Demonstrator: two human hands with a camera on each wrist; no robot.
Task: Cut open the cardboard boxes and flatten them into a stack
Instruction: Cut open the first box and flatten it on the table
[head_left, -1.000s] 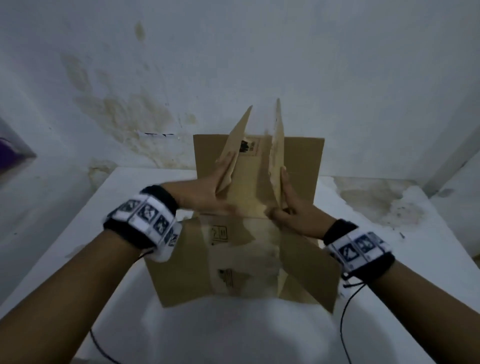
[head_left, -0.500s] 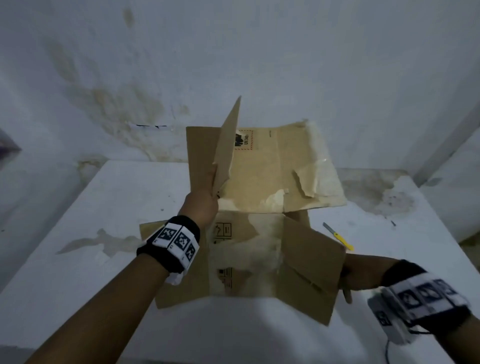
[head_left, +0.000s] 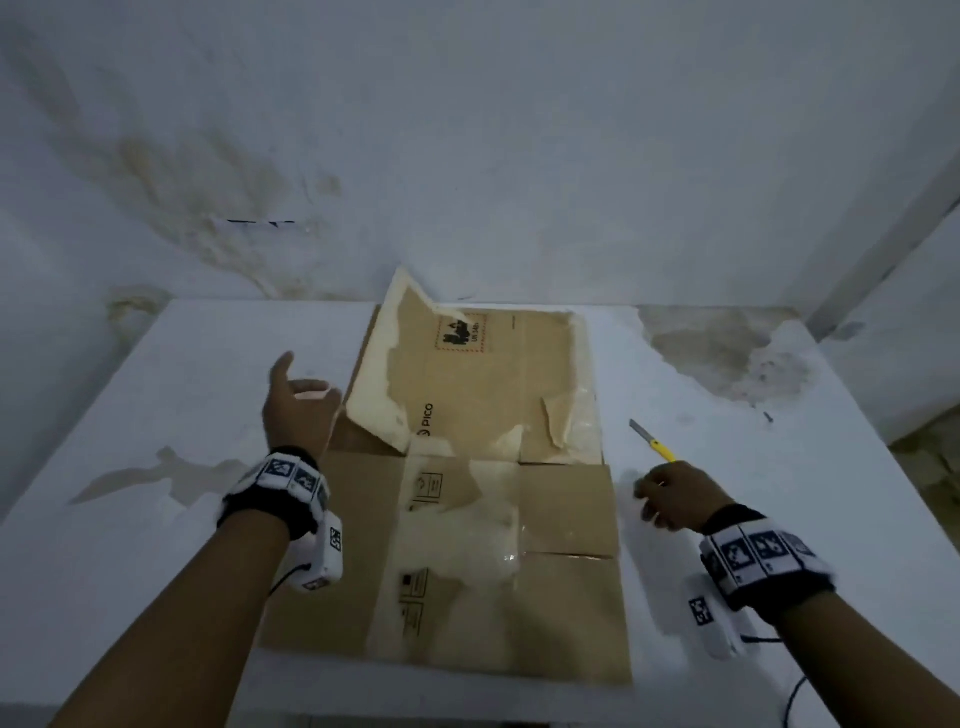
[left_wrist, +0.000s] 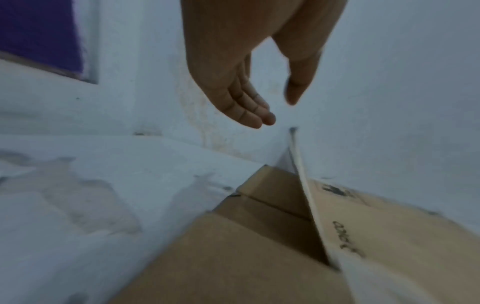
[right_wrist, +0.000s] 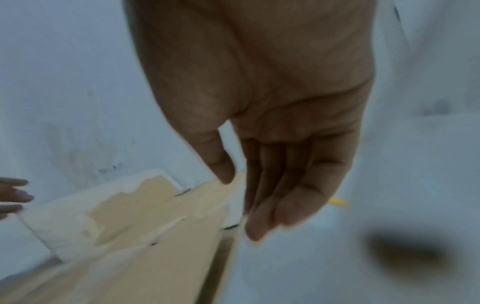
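Both hands are off the work and hold nothing. The left hand (head_left: 298, 402) hovers with fingers loosely extended and thumb apart, just beside the left edge of the cardboard box (head_left: 467, 519), near a flap (head_left: 387, 374) that stands tilted up from the far left part of the sheet; the left wrist view shows the same hand (left_wrist: 241, 82) spread in the air above that raised edge, touching nothing. The right hand (head_left: 675, 496) hangs with relaxed, slightly bent fingers just to the right of the cardboard, close to the handle end of a yellow utility knife (head_left: 653, 441) that lies on the white counter (head_left: 156, 545); whether a fingertip touches the knife cannot be told, and the right wrist view shows the palm empty. The box itself lies opened out near the middle of the counter, its panels mostly flat, with torn tape and peeled paper along the seams. By the look of it, the cutting of this box is done and the flattening nearly so: only the tilted flap still needs pressing down. No other boxes and no stack are in view, so how much of the whole job remains cannot be judged.
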